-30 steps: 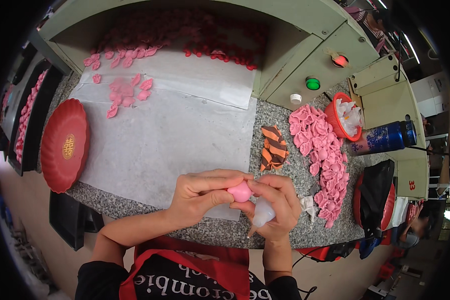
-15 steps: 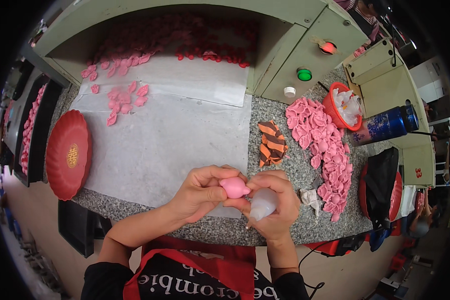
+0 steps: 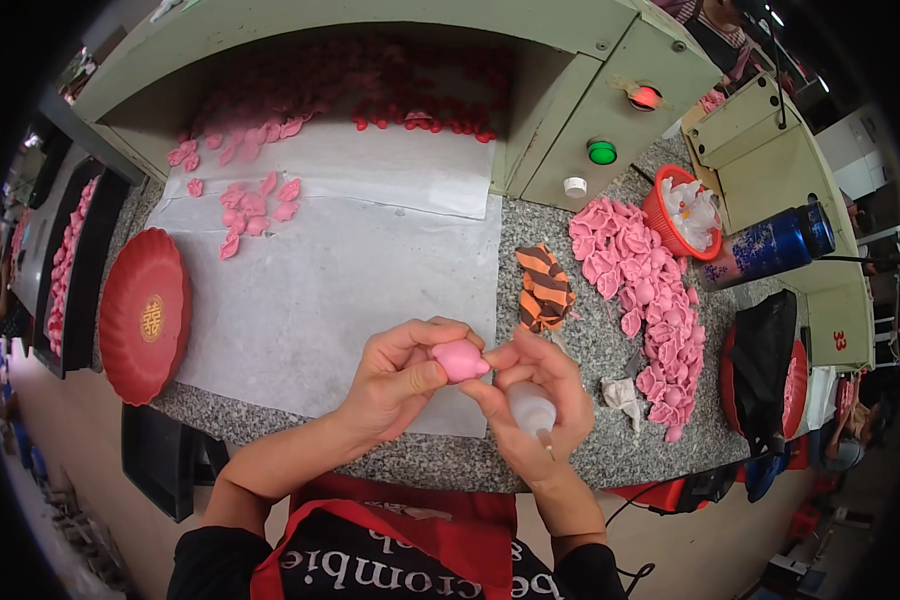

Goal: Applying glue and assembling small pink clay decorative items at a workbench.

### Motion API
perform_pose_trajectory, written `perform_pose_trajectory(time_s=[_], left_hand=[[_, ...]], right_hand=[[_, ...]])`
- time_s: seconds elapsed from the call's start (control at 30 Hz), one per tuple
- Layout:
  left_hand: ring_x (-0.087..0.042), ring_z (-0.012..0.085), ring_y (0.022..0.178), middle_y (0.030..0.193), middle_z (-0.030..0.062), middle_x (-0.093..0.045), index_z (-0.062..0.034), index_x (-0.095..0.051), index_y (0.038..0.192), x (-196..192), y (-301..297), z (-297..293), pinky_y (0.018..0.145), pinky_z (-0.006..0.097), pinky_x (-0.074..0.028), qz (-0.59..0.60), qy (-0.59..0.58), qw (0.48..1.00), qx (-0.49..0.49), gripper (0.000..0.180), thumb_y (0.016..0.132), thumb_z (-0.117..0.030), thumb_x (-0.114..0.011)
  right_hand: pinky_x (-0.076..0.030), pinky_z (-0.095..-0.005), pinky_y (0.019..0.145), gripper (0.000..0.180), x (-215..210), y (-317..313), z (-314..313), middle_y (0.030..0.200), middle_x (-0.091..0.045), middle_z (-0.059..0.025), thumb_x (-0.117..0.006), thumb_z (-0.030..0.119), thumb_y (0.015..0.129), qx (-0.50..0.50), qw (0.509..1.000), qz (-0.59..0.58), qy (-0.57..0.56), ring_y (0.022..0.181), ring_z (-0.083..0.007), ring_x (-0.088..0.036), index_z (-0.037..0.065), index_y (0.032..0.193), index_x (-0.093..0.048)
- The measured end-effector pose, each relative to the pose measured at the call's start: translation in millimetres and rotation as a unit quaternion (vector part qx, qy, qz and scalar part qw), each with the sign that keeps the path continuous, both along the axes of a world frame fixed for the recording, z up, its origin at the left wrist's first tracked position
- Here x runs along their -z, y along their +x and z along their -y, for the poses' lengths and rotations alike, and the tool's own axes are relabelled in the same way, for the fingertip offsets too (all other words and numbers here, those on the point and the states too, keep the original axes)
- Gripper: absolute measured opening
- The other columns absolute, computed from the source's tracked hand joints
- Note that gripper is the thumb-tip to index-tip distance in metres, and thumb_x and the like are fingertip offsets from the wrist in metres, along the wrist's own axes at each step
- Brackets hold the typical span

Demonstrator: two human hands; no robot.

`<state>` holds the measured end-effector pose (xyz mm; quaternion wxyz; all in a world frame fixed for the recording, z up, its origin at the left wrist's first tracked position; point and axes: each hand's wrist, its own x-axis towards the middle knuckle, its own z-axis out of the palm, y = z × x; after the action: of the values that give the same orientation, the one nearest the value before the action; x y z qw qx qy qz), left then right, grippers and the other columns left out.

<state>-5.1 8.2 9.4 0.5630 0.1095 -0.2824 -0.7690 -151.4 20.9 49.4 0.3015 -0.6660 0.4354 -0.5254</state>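
Note:
My left hand (image 3: 388,378) grips a small, smooth pink rounded piece (image 3: 458,361) with a narrow tip pointing right, between thumb and fingers. In the palm of my right hand (image 3: 562,400) rests a translucent white squeeze bottle (image 3: 530,408), its thin nozzle turned down toward the wrist. The right thumb and forefinger come close together at the tip of the pink piece; whether they touch it or pinch a tiny part, I cannot tell. Both hands are above the near edge of the white sheet (image 3: 370,290) on the speckled counter (image 3: 390,462).
Right of my hands lie a pile of pink moulded pieces (image 3: 660,320), an orange-and-brown striped cloth (image 3: 544,290) and a crumpled white scrap (image 3: 621,398). Behind stand a red basket (image 3: 660,215) and a blue bottle (image 3: 770,250). A red scalloped plate (image 3: 120,320) sits left. More pink pieces (image 3: 255,205) lie at the back.
The right thumb and forefinger have opened out a little, and the squeeze bottle has tilted, its nozzle swinging rightward. The pink piece has shifted slightly left and up with my left hand.

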Motion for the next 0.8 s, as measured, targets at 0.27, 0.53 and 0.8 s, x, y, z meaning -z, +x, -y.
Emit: perform_pose_trajectory(time_s=[0.27,0.53,0.8], left_hand=[[-0.052,0.0210,0.094,0.103,0.0131,-0.050,-0.0033,-0.053,0.106,-3.0,-1.6,-1.7,0.083,0.034,-0.045,0.104,-0.041,0.991,-0.073,0.027,0.079,-0.004,-0.056],[-0.057,0.0202,0.089,0.101,0.0130,-0.054,-0.0006,-0.056,0.099,-20.6,7.5,0.2,0.078,0.033,-0.048,0.310,-0.076,0.941,-0.109,0.029,0.072,-0.003,-0.064],[-0.057,0.0150,0.088,0.093,0.0099,-0.059,-0.0011,-0.059,0.092,-38.3,15.9,9.2,0.072,0.028,-0.049,0.556,-0.140,0.819,0.004,0.028,0.066,-0.005,-0.070]], right_hand=[[-0.044,-0.0184,0.062,0.048,11.1,0.5,2.9,0.086,-0.055,-0.0082,-0.070,-0.007,0.062,0.001,0.999,0.043,0.021,0.068,-0.0071,-0.052,-0.003,0.106,-0.050],[-0.043,-0.0176,0.059,0.053,6.2,-2.8,4.9,0.084,-0.055,-0.0074,-0.072,-0.006,0.058,-0.001,0.986,0.113,0.124,0.066,-0.0065,-0.052,-0.003,0.106,-0.051],[-0.041,-0.0165,0.055,0.048,-4.5,-12.6,18.9,0.072,-0.059,-0.0059,-0.075,0.000,0.058,-0.095,0.986,-0.058,0.128,0.061,-0.0050,-0.050,-0.003,0.101,-0.056]])
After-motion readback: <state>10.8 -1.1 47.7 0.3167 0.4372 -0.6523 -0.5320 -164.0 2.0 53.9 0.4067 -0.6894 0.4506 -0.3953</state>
